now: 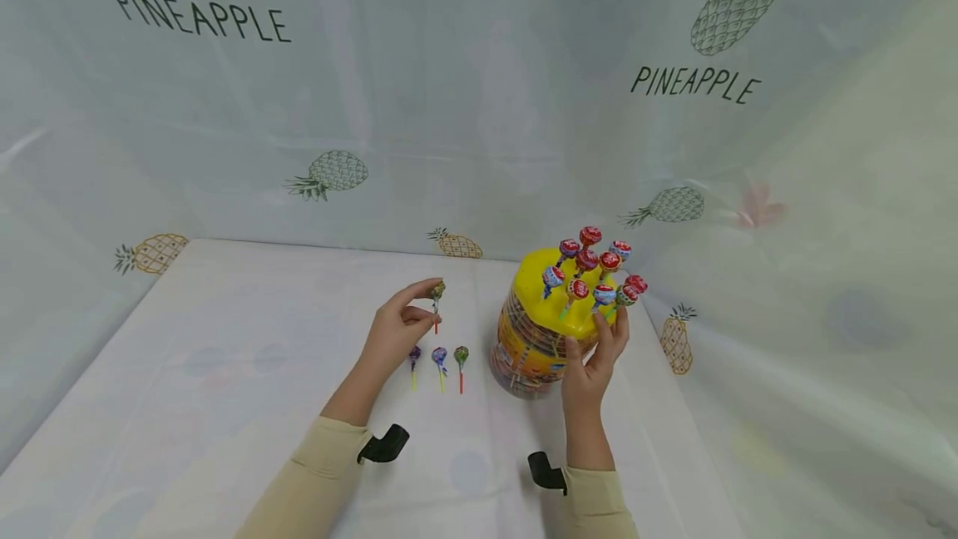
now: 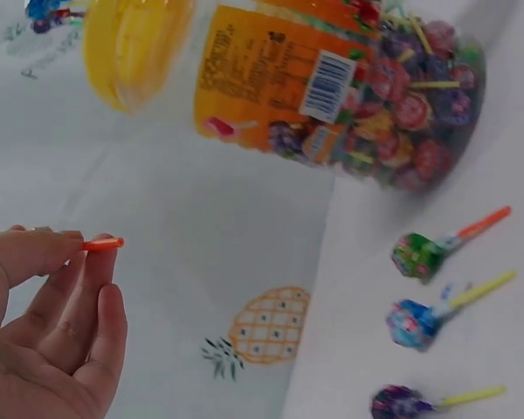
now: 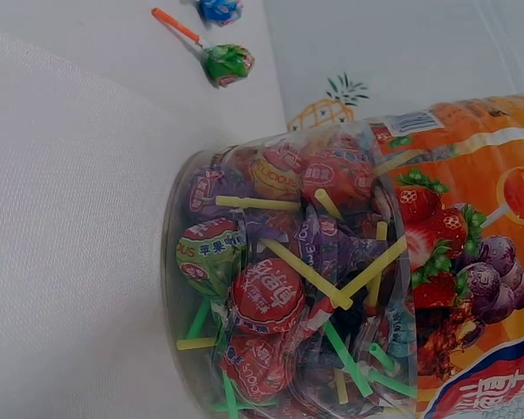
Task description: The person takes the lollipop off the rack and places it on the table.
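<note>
Along the left edge of my white tabletop [image 1: 224, 339], one hanging sheet [image 1: 479, 106], printed with pineapples and the word PINEAPPLE; it also runs behind everything else listed.

Next, one beige sleeve and one black wrist piece [image 1: 384, 444], below my left hand.

My left hand [image 1: 395, 327], raised above the tabletop, thumb and fingers pinching one lollipop [image 1: 438, 290]: green-gold wrapper, red-orange stick, head up, stick down.

Below that hand, three lollipops lying side by side in a row, apart from one another, heads away from me. First, purple lollipop [image 1: 415, 354], yellow stick. Second, blue lollipop [image 1: 439, 354], yellow stick. Third, green lollipop [image 1: 461, 353], red-orange stick.

Right of the row, one clear jar [image 1: 512, 356], standing upright: orange label [image 3: 485, 209] with strawberries and grapes, barcode on one side; wrapped lollipops with yellow and green sticks visible through its lower wall.

On the jar, one yellow lid [image 1: 530, 277], bearing about ten upright lollipops, wrappers red, blue, purple, orange and green.

My right hand [image 1: 593, 368], at the lid's near right edge, thumb and fingers spread apart, fingertips just beside the nearest sticks; whether they touch those sticks, I cannot tell.
</note>
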Action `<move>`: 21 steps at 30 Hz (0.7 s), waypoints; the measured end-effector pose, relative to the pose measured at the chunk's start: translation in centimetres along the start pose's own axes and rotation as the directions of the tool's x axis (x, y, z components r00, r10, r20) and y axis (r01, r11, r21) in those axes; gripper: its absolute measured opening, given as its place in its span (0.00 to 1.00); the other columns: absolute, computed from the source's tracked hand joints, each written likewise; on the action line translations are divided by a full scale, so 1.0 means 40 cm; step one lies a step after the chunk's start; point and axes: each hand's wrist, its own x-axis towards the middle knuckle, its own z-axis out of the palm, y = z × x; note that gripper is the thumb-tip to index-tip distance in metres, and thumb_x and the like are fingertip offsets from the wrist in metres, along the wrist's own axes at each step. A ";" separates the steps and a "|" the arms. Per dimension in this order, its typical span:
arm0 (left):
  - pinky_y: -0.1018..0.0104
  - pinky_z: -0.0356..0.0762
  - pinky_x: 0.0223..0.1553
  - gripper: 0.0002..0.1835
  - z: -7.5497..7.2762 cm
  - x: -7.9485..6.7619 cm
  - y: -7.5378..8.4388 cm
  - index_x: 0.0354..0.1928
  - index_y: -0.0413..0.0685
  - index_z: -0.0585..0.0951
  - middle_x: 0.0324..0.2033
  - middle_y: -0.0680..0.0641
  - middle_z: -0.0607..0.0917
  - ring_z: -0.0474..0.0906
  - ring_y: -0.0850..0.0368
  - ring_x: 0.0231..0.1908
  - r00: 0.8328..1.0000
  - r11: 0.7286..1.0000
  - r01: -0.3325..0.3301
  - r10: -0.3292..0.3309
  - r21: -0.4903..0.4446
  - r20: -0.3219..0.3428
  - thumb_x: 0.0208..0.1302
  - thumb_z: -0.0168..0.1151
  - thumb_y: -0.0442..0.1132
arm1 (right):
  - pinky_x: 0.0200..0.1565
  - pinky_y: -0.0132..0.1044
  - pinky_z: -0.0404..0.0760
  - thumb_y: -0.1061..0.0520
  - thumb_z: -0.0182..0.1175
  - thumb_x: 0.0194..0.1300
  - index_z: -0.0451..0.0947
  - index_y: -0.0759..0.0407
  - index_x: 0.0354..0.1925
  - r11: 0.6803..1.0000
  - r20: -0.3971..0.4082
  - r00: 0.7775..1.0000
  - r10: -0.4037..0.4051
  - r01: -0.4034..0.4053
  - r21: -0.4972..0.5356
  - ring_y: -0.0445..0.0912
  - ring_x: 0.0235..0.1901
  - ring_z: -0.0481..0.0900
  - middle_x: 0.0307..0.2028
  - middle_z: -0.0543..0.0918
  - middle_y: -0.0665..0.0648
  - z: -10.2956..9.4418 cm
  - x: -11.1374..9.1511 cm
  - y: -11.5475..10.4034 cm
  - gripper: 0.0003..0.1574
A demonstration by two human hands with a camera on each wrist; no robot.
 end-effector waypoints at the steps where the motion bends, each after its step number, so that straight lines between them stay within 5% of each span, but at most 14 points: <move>1: 0.68 0.73 0.29 0.30 -0.003 -0.007 -0.009 0.65 0.61 0.74 0.55 0.46 0.78 0.83 0.52 0.39 1.000 1.000 0.012 -0.012 0.001 -0.009 0.63 0.64 0.28 | 0.71 0.47 0.50 0.56 0.56 0.72 0.62 0.70 0.59 1.000 -0.001 1.000 -0.002 0.002 -0.001 0.54 0.73 0.45 0.70 0.44 0.75 0.000 0.000 0.000 0.26; 9: 0.68 0.77 0.33 0.35 -0.020 -0.038 -0.082 0.68 0.62 0.70 0.55 0.44 0.78 0.84 0.54 0.38 0.992 0.994 0.103 -0.105 -0.030 -0.075 0.61 0.64 0.27 | 0.71 0.47 0.50 0.55 0.56 0.72 0.62 0.69 0.60 1.000 -0.008 1.000 -0.003 0.003 0.008 0.55 0.73 0.45 0.70 0.44 0.73 0.000 0.000 0.000 0.26; 21: 0.67 0.82 0.33 0.35 -0.042 -0.085 -0.196 0.68 0.47 0.71 0.52 0.39 0.79 0.84 0.54 0.35 0.965 0.973 0.232 -0.231 -0.009 -0.120 0.57 0.63 0.21 | 0.71 0.47 0.50 0.55 0.56 0.72 0.62 0.68 0.60 1.000 -0.003 1.000 0.005 -0.005 0.020 0.56 0.73 0.45 0.71 0.44 0.72 0.002 -0.002 0.002 0.26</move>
